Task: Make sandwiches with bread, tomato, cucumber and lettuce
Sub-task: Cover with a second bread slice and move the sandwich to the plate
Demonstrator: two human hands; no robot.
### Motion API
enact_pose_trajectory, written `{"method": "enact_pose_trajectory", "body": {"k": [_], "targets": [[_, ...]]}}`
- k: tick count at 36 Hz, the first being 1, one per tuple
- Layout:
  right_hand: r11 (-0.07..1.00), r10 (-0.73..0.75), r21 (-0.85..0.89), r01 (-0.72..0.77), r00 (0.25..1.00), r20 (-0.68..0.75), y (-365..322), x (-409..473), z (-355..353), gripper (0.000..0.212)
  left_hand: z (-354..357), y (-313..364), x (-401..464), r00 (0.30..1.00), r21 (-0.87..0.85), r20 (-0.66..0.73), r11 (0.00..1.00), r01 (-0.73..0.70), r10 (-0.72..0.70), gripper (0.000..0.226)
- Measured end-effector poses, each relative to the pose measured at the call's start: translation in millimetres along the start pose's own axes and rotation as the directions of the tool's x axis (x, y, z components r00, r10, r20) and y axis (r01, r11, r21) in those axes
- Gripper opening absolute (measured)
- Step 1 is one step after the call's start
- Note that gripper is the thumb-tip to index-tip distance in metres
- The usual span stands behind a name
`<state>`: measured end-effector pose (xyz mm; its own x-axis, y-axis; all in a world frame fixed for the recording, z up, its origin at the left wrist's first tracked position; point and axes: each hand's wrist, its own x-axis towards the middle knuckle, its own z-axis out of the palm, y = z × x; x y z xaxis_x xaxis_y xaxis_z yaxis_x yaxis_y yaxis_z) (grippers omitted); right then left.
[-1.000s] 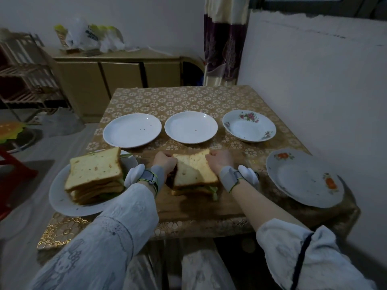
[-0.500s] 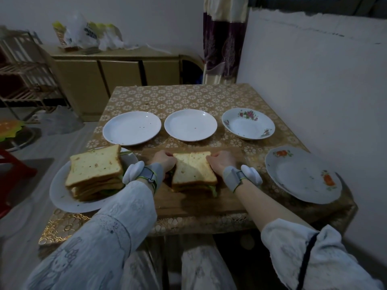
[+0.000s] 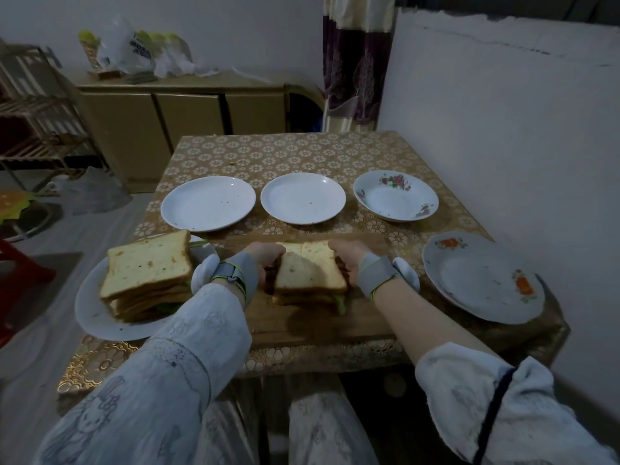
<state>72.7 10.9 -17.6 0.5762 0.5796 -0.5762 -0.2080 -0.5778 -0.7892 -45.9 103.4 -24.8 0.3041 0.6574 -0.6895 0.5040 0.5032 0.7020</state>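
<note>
A sandwich point(image 3: 308, 273) with lettuce showing at its near right corner lies on the wooden cutting board point(image 3: 322, 322) at the table's near edge. My left hand point(image 3: 265, 256) grips its left side and my right hand point(image 3: 349, 260) grips its right side, fingers curled round the bread edges. To the left, a stack of finished sandwiches point(image 3: 147, 273) sits on a white plate point(image 3: 90, 313).
Two white plates point(image 3: 208, 203) point(image 3: 303, 198) and a flowered bowl point(image 3: 396, 195) stand in a row behind the board. A flowered plate point(image 3: 483, 276) sits at the right. The wall runs close along the table's right side. A cabinet point(image 3: 181, 119) stands behind the table.
The top slice, skewed a second ago, now lies square on the sandwich. Both hands have closed in on its sides.
</note>
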Motion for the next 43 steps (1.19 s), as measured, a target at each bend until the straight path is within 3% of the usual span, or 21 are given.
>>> {"method": "enact_pose_trajectory", "body": {"k": [8,12,20,24,28,35,40,43], "targets": [[0.999,0.034,0.034,-0.035,0.999,0.036,0,3,3,0.046,3,1,-5,1.0,0.081,0.015,0.997,-0.013,0.011,0.021],[0.999,0.05,0.005,-0.05,0.998,0.036,-2,4,1,0.045,5,3,-4,1.0,0.083,0.006,0.996,-0.031,0.03,0.012],[0.998,0.052,0.035,-0.055,0.996,0.077,3,4,-1,0.046,5,3,-4,0.996,0.159,-0.032,0.984,-0.08,0.086,0.014],[0.992,0.054,0.105,-0.063,0.994,0.093,7,5,-2,0.042,3,1,-2,0.997,0.132,-0.025,0.989,-0.065,0.069,0.006],[0.992,0.036,0.117,-0.046,0.995,0.09,6,5,-1,0.045,1,0,0,0.999,0.065,0.003,0.997,-0.046,0.046,0.023],[0.987,0.011,0.159,-0.024,0.997,0.079,0,-1,-6,0.039,-3,3,-5,0.999,-0.031,0.04,0.999,0.006,-0.005,0.013],[0.981,-0.019,0.196,0.003,0.996,0.082,-12,-2,-4,0.042,-10,14,-13,0.999,-0.076,0.028,0.996,-0.035,0.038,0.012],[0.97,-0.044,0.24,0.024,0.996,0.078,-25,-7,2,0.043,-22,25,-21,0.997,-0.103,0.012,0.992,-0.078,0.079,0.025]]}}
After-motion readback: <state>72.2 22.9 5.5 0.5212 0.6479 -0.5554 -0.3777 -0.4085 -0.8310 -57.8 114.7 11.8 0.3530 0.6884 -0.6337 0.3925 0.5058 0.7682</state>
